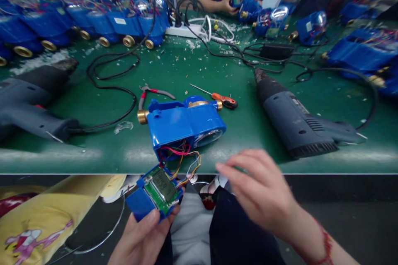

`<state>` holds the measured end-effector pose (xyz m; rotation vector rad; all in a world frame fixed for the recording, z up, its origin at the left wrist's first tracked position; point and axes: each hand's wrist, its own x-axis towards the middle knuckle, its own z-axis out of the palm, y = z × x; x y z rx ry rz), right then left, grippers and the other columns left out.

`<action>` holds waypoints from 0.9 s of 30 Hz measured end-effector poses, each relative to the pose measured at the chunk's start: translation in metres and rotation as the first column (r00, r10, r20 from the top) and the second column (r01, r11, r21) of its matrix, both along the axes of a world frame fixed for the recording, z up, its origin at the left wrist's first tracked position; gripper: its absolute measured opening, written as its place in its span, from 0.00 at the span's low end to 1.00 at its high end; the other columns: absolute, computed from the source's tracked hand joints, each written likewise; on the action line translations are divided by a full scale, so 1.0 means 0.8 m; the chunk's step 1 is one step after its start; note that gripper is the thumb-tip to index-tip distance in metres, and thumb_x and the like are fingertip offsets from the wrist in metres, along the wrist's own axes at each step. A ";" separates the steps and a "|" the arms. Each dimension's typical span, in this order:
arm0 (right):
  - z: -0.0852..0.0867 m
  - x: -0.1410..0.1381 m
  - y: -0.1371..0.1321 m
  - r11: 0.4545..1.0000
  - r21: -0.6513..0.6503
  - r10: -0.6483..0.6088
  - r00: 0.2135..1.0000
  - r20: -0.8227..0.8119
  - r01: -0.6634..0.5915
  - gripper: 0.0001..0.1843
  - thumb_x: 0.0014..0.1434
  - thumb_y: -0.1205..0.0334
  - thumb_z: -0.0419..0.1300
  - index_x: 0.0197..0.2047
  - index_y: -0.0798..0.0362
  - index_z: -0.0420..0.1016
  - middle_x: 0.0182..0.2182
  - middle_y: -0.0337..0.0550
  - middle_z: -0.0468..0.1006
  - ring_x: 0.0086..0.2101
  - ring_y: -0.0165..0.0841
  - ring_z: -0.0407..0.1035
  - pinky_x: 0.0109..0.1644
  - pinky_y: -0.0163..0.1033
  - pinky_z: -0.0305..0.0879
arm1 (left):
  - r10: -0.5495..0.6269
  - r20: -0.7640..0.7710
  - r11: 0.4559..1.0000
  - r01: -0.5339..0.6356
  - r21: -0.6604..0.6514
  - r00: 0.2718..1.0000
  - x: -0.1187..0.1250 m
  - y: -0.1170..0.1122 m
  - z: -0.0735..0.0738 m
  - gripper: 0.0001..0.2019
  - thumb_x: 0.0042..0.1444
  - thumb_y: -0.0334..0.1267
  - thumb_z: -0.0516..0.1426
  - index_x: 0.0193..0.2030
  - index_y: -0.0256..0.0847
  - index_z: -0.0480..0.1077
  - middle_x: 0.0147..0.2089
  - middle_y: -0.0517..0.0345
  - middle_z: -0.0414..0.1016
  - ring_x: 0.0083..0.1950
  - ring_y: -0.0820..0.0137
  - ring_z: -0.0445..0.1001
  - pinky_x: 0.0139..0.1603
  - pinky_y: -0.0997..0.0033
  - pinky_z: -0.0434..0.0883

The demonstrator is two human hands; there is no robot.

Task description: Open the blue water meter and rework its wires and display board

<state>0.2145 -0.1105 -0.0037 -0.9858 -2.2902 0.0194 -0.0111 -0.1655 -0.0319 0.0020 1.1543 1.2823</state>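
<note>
My left hand [149,232] grips a blue plastic cover with a green circuit board and a small LCD display [161,184], just off the table's front edge. Thin coloured wires [194,165] run from the board into the open compartment of a blue water meter [174,126] with brass threaded ends, lying on the table. My right hand [261,190] hovers to the right of the wires, fingers loosely stretched and slightly blurred, with nothing visible in them. Behind the meter lie cutting pliers [155,92] with red-grey handles and an orange-black screwdriver [222,98].
Heat guns lie on the green table [174,66]: one at right [292,112], one at left [34,99]. Black cables, a white power strip [183,30] and plastic scraps lie farther back. Several blue meters [124,22] line the back left. Co-workers sit opposite, one holding a meter [248,8].
</note>
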 end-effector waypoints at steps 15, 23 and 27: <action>0.005 0.288 0.077 0.696 -0.311 -0.457 0.733 0.504 0.647 0.32 0.51 0.78 0.58 0.61 0.57 0.67 0.54 0.54 0.74 0.53 0.37 0.69 0.59 0.37 0.60 | -0.089 0.056 0.996 0.089 -0.002 0.994 -0.012 -0.006 -0.017 0.31 0.49 0.33 0.66 0.62 0.51 0.69 0.56 0.53 0.80 0.60 0.54 0.74 0.61 0.56 0.72; 0.008 0.245 0.082 0.708 -0.093 -0.510 0.597 0.620 0.700 0.19 0.55 0.69 0.59 0.51 0.54 0.72 0.46 0.51 0.78 0.43 0.42 0.74 0.39 0.41 0.70 | -0.024 0.216 1.000 0.022 0.015 0.976 -0.017 -0.003 -0.023 0.28 0.54 0.31 0.61 0.63 0.51 0.69 0.50 0.56 0.83 0.55 0.58 0.78 0.53 0.62 0.77; 0.021 0.230 0.070 0.662 0.076 -0.637 0.506 0.582 0.746 0.13 0.58 0.62 0.62 0.48 0.50 0.73 0.42 0.46 0.78 0.38 0.38 0.74 0.33 0.39 0.69 | -0.047 0.251 0.999 0.041 0.028 0.967 -0.018 -0.002 -0.025 0.27 0.55 0.34 0.61 0.63 0.47 0.68 0.52 0.53 0.83 0.57 0.54 0.77 0.57 0.56 0.75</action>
